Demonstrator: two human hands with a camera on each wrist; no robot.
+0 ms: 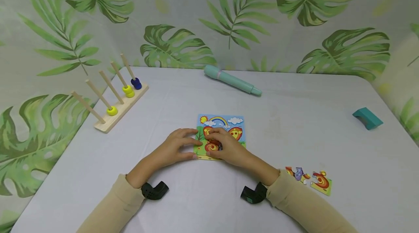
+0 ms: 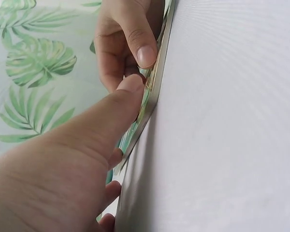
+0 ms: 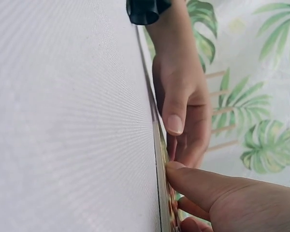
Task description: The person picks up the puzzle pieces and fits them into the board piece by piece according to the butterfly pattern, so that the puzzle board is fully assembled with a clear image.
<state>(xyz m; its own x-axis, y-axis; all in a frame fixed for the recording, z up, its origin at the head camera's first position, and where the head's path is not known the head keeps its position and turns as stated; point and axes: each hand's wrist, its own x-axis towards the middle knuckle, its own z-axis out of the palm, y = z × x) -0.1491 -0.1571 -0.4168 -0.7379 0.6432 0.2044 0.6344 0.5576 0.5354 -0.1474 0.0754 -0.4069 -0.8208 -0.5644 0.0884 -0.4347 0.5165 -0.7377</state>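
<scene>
A square jigsaw puzzle with a butterfly, rainbow and sun lies flat on the white table. Over its middle, my right hand has curled fingers and thumb around a red-and-yellow swirled puzzle piece in the lower left of the picture. My left hand rests against the puzzle's left edge, its fingers spread and loosely bent. In the left wrist view, the left thumb is close to the puzzle's rim. The right thumb touches the puzzle's near edge in the right wrist view. Part of the picture is hidden under the right hand.
Loose puzzle pieces lie by the right sleeve, which partly covers some. A wooden peg stand with yellow and blue beads stands at left. A green microphone-like toy lies at the back, and a teal arch block at right.
</scene>
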